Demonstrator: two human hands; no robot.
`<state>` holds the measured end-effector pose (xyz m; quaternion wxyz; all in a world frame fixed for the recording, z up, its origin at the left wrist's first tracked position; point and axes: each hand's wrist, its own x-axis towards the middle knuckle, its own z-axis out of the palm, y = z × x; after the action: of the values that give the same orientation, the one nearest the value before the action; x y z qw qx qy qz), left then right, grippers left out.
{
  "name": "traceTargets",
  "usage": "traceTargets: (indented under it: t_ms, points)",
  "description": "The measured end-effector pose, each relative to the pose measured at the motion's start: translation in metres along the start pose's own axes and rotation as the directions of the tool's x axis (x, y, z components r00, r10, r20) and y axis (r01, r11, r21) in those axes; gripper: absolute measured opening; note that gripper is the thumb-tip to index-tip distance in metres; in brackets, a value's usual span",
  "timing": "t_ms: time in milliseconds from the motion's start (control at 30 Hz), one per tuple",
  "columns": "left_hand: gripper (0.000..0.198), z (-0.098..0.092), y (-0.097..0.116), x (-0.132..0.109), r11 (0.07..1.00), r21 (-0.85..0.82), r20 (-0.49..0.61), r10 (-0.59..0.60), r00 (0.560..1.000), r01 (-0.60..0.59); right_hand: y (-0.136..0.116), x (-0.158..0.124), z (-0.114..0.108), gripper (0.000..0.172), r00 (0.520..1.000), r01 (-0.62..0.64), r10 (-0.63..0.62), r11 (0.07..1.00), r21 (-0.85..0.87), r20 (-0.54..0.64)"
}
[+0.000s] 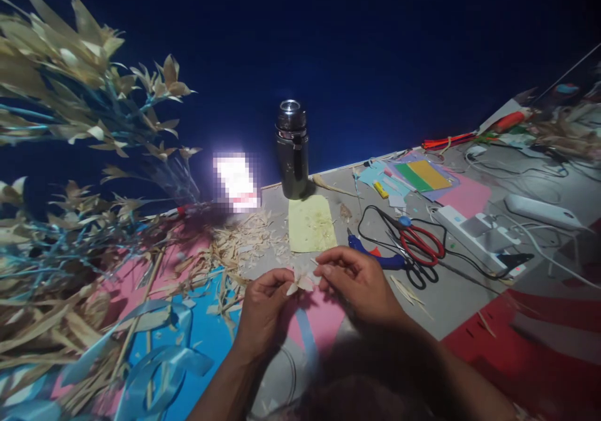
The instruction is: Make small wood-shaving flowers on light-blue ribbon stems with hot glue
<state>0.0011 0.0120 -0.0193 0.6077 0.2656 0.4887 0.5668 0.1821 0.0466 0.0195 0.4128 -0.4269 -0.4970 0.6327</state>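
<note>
A small pale flower [303, 282], apparently made of dried husk petals, is held low over the table in front of me. My left hand [263, 305] pinches it from the left between thumb and fingertips. From the other side, my right hand [360, 283] is closed at the flower's right edge, its thumb and fingers on a pale petal. Below them lies a pink sheet [323, 321] crossed by a light blue ribbon [307, 333]. Just beyond the hands is a yellow sheet [307, 224] scattered with small scraps. The flower's stem is hidden.
A dark thermos [294, 158] stands behind the yellow sheet. Right are red-handled scissors [425, 244], blue-handled pliers [387, 261] and a power strip [479, 239]. Husk strips [51, 327] and blue ribbon [164, 371] lie left, below tall husk-flower branches [113, 83]. A bright, pixelated screen [237, 180] glows behind.
</note>
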Motion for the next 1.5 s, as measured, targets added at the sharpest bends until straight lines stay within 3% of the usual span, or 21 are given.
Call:
traceTargets:
  t_ms: [167, 333, 533, 700, 900, 1000, 1067, 1233, 1500]
  points:
    - [0.035, 0.009, 0.002, -0.004, 0.986, -0.132, 0.042, -0.102, 0.994, 0.107, -0.005, 0.004, 0.007, 0.012, 0.994, 0.006, -0.002, 0.999, -0.038, 0.107]
    - [0.034, 0.014, 0.005, -0.007, 0.978, -0.178, 0.077, -0.098, 0.992, 0.111, -0.009, 0.006, 0.014, 0.011, 0.992, 0.039, -0.035, 0.999, -0.026, 0.124]
    - [0.034, 0.015, 0.004, -0.006, 0.971, -0.219, -0.038, -0.108, 0.993, 0.097, -0.006, 0.004, 0.022, 0.013, 0.994, 0.099, -0.096, 0.993, -0.058, 0.061]
    - [0.029, 0.011, -0.003, -0.003, 0.989, -0.145, -0.081, -0.037, 0.996, 0.025, 0.003, 0.004, 0.025, 0.013, 0.997, 0.075, -0.073, 0.996, -0.055, 0.032]
    - [0.015, 0.003, -0.006, -0.002, 0.966, 0.211, -0.094, 0.173, 0.98, -0.15, 0.01, 0.005, 0.022, 0.018, 0.998, 0.059, -0.062, 0.992, -0.111, -0.02]
    - [0.012, 0.007, -0.003, -0.004, 0.937, 0.268, -0.071, 0.249, 0.966, -0.222, 0.011, 0.005, 0.021, 0.019, 0.997, 0.07, -0.073, 0.991, -0.118, -0.021]
    - [0.014, 0.011, -0.003, -0.006, 0.948, 0.221, -0.071, 0.252, 0.965, -0.231, 0.01, 0.005, 0.022, 0.019, 0.997, 0.068, -0.07, 0.994, -0.09, -0.015]
    - [0.021, 0.014, -0.009, -0.009, 0.992, 0.021, -0.019, 0.122, 0.992, -0.122, 0.01, 0.003, 0.026, 0.019, 0.999, 0.05, -0.05, 0.998, -0.05, -0.012]
    - [0.028, 0.015, -0.009, -0.012, 0.992, -0.06, -0.038, 0.113, 0.993, -0.115, 0.018, 0.005, 0.033, 0.018, 0.997, 0.054, -0.054, 0.999, -0.011, -0.054]
